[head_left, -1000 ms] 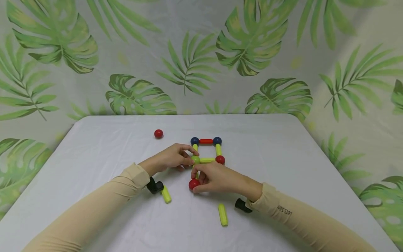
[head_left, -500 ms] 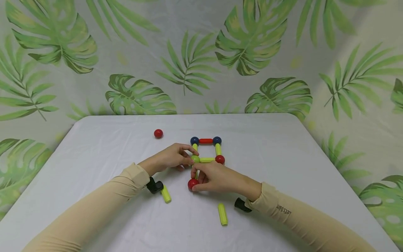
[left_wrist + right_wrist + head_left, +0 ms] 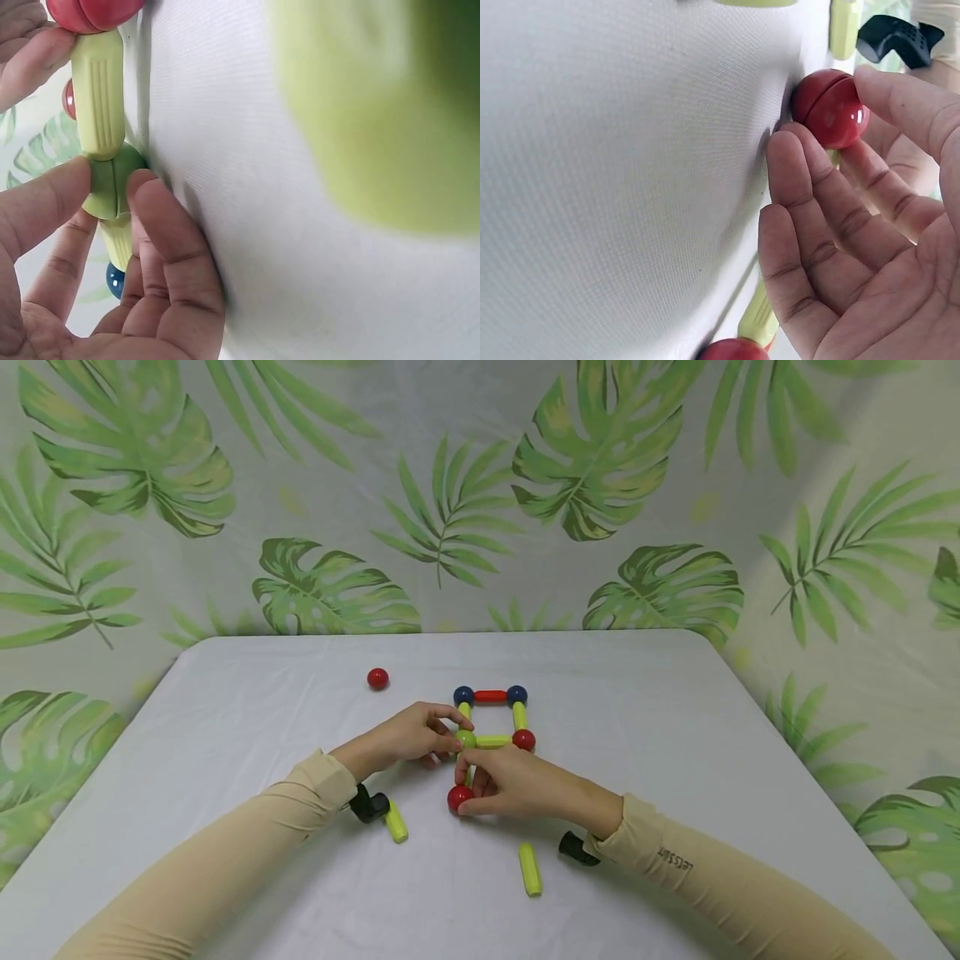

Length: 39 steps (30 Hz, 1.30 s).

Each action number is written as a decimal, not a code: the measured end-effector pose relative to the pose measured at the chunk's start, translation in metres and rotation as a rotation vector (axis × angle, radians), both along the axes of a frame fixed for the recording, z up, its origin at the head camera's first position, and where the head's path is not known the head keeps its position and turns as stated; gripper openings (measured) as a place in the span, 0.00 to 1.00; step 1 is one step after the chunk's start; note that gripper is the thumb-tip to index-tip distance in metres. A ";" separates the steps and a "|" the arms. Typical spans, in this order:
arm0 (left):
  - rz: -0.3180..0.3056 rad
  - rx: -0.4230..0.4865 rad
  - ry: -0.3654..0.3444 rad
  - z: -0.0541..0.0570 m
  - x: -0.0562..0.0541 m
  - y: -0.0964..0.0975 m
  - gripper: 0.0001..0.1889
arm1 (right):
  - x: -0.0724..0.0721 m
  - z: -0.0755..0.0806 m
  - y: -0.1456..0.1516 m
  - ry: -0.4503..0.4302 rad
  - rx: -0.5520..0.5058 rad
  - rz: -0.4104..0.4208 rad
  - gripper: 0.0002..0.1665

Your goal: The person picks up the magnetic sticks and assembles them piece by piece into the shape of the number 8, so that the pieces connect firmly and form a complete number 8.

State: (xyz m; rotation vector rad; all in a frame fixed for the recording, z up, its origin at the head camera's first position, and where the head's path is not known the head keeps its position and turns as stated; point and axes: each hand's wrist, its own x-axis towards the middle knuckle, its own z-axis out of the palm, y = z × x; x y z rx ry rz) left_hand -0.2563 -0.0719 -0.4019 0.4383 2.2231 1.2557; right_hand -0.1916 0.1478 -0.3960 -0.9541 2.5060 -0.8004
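My left hand [image 3: 411, 732] pinches a green ball [image 3: 101, 199] between thumb and fingertips. From that ball a yellow-green magnetic rod [image 3: 99, 97] runs toward me to a red ball [image 3: 832, 112]. My right hand [image 3: 517, 783] holds this red ball, thumb on one side and fingers on the other, and hides part of the rod in the head view. Behind the hands the green ball belongs to a square: two blue balls [image 3: 517, 696] joined by a red rod [image 3: 491, 697], yellow-green rods [image 3: 520, 717] at the sides and front, and a red corner ball [image 3: 523, 741].
A loose red ball [image 3: 378, 678] lies at the back left of the white-covered table [image 3: 637, 735]. One loose yellow-green rod [image 3: 530, 870] lies in front of the right hand. Another rod [image 3: 396, 824] is beside the left wrist's black camera mount [image 3: 369, 803], partly covered by it.
Almost nothing moves. The red ball under my right hand has shifted very slightly to the left since the oldest frame; both hands keep their hold.
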 end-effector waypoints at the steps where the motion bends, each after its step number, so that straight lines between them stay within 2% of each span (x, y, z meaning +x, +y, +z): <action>1: 0.001 -0.006 0.002 0.000 0.001 0.000 0.18 | 0.000 0.000 0.000 0.000 -0.001 0.005 0.16; 7: 0.023 -0.070 0.028 0.004 0.008 0.001 0.20 | 0.003 0.002 0.005 -0.023 -0.013 0.008 0.16; 12: 0.025 -0.134 0.131 0.009 0.020 0.000 0.22 | 0.007 0.008 0.013 -0.049 -0.016 -0.017 0.17; 16: 0.011 -0.155 0.251 0.013 0.036 -0.003 0.22 | 0.012 0.012 0.020 -0.034 -0.004 -0.033 0.18; 19: 0.009 -0.171 0.334 0.013 0.053 -0.004 0.22 | 0.016 0.015 0.026 -0.024 0.008 -0.044 0.19; 21: 0.020 -0.179 0.364 0.012 0.065 -0.002 0.22 | 0.020 0.017 0.031 -0.021 0.011 -0.054 0.19; 25: 0.055 -0.196 0.389 0.008 0.087 0.002 0.21 | 0.027 0.020 0.040 -0.011 0.019 -0.071 0.19; 29: 0.093 -0.203 0.403 0.004 0.103 0.006 0.21 | 0.032 0.021 0.048 -0.016 0.029 -0.081 0.20; 39: 0.112 -0.178 0.447 -0.008 0.121 0.013 0.20 | 0.045 0.020 0.057 -0.052 0.066 -0.134 0.21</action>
